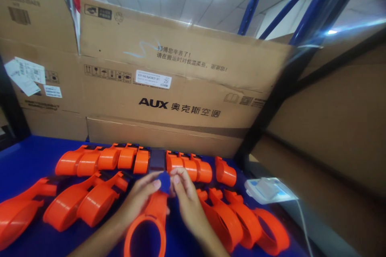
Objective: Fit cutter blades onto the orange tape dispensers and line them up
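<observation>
My left hand is closed around the handle end of an orange plastic ring with a handle, the open ring hanging toward me. A dark blue rounded piece sits at the top of that handle, under my left thumb. Against the right edge of the blue piece, my right hand has its thumb and fingers pinched together. Whatever lies between those fingertips is hidden. Similar orange ringed parts stand on both sides, such as a pair at the left and a group at the right.
More orange parts line the back of the blue surface. Behind them rises a cardboard panel. A dark box-like object stands mid-row. To the right lies a white device with a cable, beside a rack post.
</observation>
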Demonstrator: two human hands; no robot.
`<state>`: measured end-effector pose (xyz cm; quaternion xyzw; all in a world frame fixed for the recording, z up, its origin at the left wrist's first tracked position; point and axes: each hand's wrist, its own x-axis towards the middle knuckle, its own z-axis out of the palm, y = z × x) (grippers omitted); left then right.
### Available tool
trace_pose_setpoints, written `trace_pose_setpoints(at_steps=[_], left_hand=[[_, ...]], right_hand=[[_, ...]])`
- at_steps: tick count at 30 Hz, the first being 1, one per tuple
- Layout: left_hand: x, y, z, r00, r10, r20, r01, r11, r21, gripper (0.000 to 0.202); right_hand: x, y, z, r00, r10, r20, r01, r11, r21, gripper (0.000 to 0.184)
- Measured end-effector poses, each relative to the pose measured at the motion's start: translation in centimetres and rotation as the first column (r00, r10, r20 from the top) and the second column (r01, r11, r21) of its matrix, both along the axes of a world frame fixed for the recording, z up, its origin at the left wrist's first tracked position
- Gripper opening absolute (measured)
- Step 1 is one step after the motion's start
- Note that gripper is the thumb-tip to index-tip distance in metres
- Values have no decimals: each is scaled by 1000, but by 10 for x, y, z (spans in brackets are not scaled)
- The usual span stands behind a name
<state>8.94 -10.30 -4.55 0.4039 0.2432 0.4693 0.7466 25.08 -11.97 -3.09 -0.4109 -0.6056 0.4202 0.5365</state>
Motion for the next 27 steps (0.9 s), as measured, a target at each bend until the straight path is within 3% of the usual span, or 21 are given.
trace_pose_setpoints(at_steps=[3, 5, 10, 18, 27], left_hand=[[-11, 2, 11, 984, 40, 175, -25, 996, -90, 65], [-21, 2, 20, 959, 120, 255, -80, 984, -160, 62], [-33, 1, 30, 919, 263, 294, -204, 954, -218, 54], [-28, 4, 24, 950, 265, 165, -246, 961, -124, 69], [-27, 5, 15, 912, 195, 360, -169, 980, -101, 46]], right_hand=[[0, 0, -4, 987, -41, 152, 37, 999, 24, 36], [-3, -2, -9, 953, 20, 302, -24, 1000, 8, 36], [-17, -11, -25, 864, 141, 484, -130, 990, -56, 23], [-25, -14, -27, 816, 227, 531, -255, 967, -22, 13], [-24, -13, -26, 738, 272, 617, -269, 958, -101, 9]])
